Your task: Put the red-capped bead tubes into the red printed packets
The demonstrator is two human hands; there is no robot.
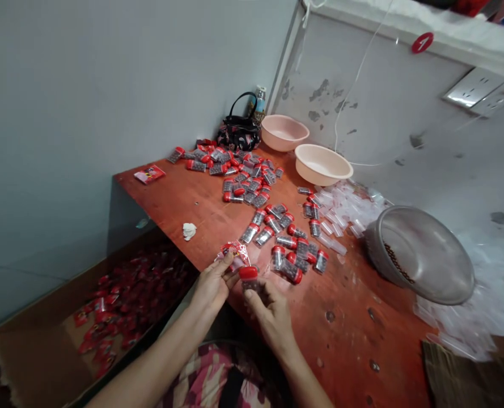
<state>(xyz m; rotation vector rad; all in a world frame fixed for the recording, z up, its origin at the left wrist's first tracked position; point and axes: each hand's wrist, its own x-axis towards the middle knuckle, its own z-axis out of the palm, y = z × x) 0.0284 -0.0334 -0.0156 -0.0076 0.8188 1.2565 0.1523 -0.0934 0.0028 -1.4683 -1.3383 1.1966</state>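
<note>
At the far left, an open cardboard box (30, 356) on the floor is heaped with red packets (126, 297), apparently bagged, and their print is too small to read. On the red-stained wooden surface (354, 345) lie a small red printed card (149, 174) and a crumpled white tissue (189, 230), with no legible writing on the card. The left hand (211, 285) has its fingers (228, 270) closed on a clear plastic bag (237, 255) with red print, while the right hand (272, 324) grips a red-capped bottle (248, 279) just beside it, above the surface's near edge. Beyond them lie two loose groups of capped bottles (243, 181), filled with dark contents and showing no readable labels. Behind these are a black handbag (238, 130) and two pink plastic basins (322, 164). To the right, uncapped clear tubes (345, 214) are piled beside a tilted steel basin (422, 255). So far, many bottles lie capped but unbagged, and many tubes lie uncapped.
</note>
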